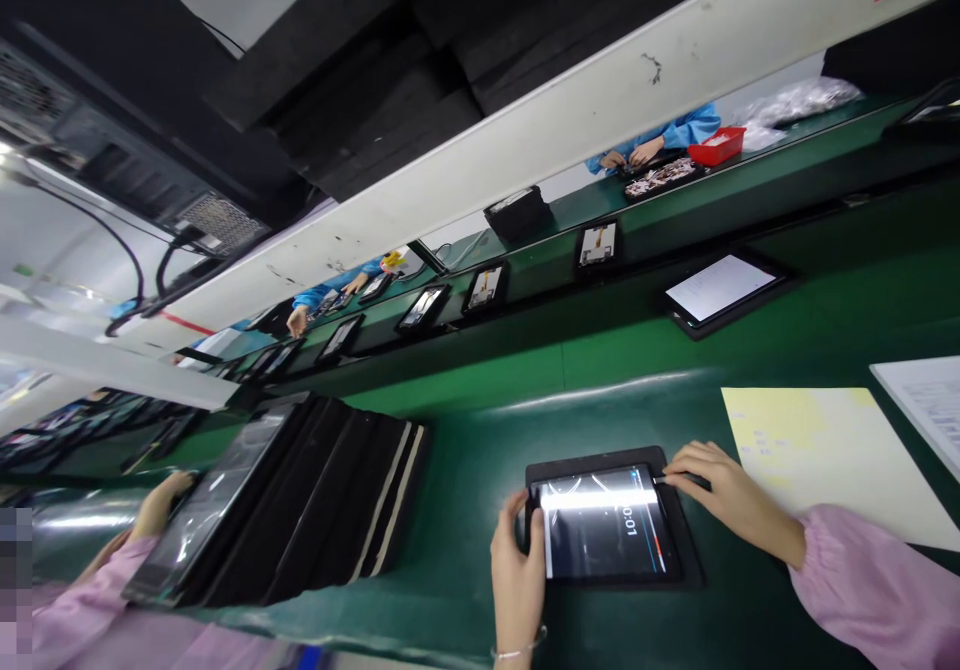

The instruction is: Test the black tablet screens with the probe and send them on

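Note:
A tablet (600, 525) with a lit screen lies on a black foam tray (686, 550) in front of me. My left hand (517, 570) grips the tablet's left edge, thumb on the near side and fingers at the far corner. My right hand (716, 490) is closed on a slim dark pen-shaped tool (696, 481). Its pale tip meets the tablet's right edge near the upper corner; whether it is inserted there I cannot tell. White digits and a bright reflected band show on the screen.
Stacked black foam trays (315, 500) stand to my left, beside a co-worker's hand (161, 505). A yellow sheet (832, 450) lies at right. Another lit tablet (724, 288) rests beyond. Several devices line the conveyor, where blue-sleeved co-workers work. A white beam (525, 150) crosses above.

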Available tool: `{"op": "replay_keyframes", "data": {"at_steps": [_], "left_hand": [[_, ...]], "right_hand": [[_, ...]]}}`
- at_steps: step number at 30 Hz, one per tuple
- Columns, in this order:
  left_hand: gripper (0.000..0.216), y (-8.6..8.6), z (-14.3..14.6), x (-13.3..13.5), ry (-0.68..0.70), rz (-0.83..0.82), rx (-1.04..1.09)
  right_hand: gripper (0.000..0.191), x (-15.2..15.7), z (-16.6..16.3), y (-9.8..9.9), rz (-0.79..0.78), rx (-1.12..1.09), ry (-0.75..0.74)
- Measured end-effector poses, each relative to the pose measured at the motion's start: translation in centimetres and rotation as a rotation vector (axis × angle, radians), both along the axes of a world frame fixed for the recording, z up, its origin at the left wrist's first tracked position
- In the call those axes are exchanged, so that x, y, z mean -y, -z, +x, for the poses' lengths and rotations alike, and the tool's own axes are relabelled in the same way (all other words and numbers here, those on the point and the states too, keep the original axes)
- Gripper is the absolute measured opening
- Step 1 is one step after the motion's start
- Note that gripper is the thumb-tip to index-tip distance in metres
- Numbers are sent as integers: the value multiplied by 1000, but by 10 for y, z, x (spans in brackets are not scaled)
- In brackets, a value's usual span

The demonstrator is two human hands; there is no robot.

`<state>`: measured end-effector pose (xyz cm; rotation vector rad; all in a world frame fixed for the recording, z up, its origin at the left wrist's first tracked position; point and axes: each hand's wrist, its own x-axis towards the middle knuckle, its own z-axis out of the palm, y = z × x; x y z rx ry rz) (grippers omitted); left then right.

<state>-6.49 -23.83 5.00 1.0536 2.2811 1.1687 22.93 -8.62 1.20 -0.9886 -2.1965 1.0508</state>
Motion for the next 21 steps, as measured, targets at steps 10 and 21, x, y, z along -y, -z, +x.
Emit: {"op": "replay_keyframes", "data": {"at_steps": [10, 21], "left_hand": [[112, -3, 96, -39, 610, -152, -445], [47, -16, 63, -20, 578, -116, -421]], "right_hand": [[30, 6, 3, -2, 57, -60, 47], [25, 10, 2, 0, 107, 14, -59]]}}
